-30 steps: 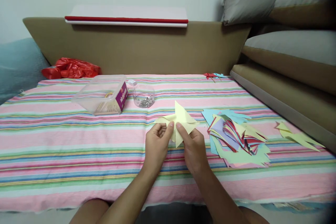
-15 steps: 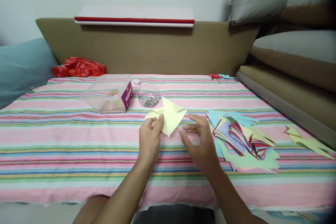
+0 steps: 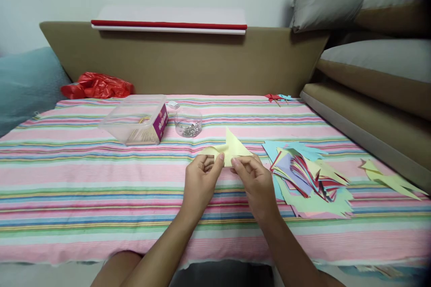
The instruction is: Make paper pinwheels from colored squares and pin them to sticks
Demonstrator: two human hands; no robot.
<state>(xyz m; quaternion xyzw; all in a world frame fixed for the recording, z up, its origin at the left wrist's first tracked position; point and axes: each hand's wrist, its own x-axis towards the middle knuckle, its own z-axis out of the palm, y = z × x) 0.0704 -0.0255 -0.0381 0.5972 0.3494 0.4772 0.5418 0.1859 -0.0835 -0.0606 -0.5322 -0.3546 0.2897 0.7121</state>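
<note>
A pale yellow cut paper [image 3: 232, 144] is held up above the striped cloth, one pointed corner rising and part of its left side curled over. My left hand [image 3: 204, 179] pinches its lower left part between thumb and fingers. On the other side my right hand [image 3: 257, 181] grips the lower right part, its thumb close to the left thumb. The fingers behind the paper are partly hidden. Beyond the hands stands a clear round tub [image 3: 188, 123] with small metal pieces.
Left of the tub is a clear plastic box [image 3: 117, 128] holding thin sticks. A pile of coloured cut paper [image 3: 306, 179] lies right of my hands, with yellow pieces [image 3: 387, 179] farther right. A red plastic bag [image 3: 101, 86] and small pinwheels [image 3: 273, 97] lie at the back.
My right hand has moved left and closed on the yellow paper. The paper has turned and shifted slightly right, and its left side is now curled. The view has shifted a little.
</note>
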